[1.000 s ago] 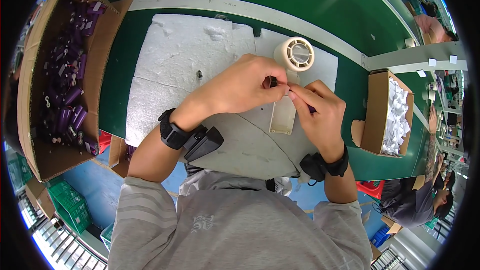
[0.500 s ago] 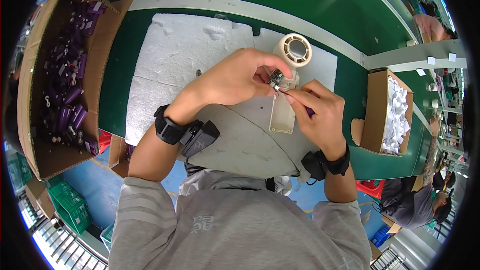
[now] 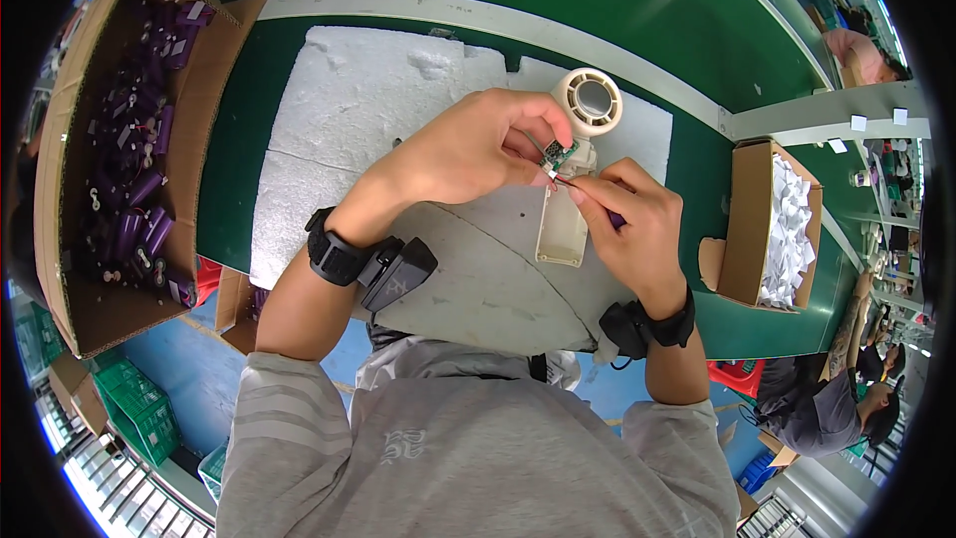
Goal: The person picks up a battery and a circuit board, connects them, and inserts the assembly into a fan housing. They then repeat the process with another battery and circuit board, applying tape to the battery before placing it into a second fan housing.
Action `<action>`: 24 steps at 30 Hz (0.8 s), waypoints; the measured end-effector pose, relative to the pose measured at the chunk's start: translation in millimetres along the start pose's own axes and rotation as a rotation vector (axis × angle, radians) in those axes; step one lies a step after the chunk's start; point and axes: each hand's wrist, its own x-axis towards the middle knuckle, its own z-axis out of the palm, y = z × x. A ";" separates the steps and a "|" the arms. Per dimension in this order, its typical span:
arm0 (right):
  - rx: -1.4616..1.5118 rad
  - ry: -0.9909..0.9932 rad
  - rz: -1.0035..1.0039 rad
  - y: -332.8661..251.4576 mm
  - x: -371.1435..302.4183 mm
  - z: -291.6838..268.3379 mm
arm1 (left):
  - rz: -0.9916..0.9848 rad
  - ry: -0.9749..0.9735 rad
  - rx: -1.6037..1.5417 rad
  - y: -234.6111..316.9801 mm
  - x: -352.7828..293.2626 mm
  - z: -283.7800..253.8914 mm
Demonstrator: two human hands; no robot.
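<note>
My left hand (image 3: pixel 463 149) pinches a small green circuit board (image 3: pixel 559 152) between thumb and fingers, above a cream handheld-fan housing. Right beside it, my right hand (image 3: pixel 637 224) is closed on a purple battery (image 3: pixel 617 220), mostly hidden in the palm, and pinches its thin wires (image 3: pixel 566 180). A small white connector (image 3: pixel 549 172) sits at the board's lower edge, where the wires lead; whether it is fully seated I cannot tell. Below the hands, the open fan handle (image 3: pixel 564 229) lies on the foam, its round head (image 3: pixel 593 100) at the far end.
White foam sheets (image 3: pixel 349 100) cover the green table (image 3: pixel 224 189). At left stands a cardboard box (image 3: pixel 214 90) of purple batteries; at right, a smaller box (image 3: pixel 745 224) of white pieces. Behind the foam runs a pale rail (image 3: pixel 418 8). A co-worker (image 3: pixel 822 413) sits at far right.
The circuit board has turned slightly in my left hand, showing more of its green face. Both hands stay close together. A pale object has appeared at the top edge.
</note>
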 end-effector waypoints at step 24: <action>0.092 -0.075 0.025 -3.2 -0.5 -3.6 | 0.088 0.079 0.161 -3.6 1.0 8.9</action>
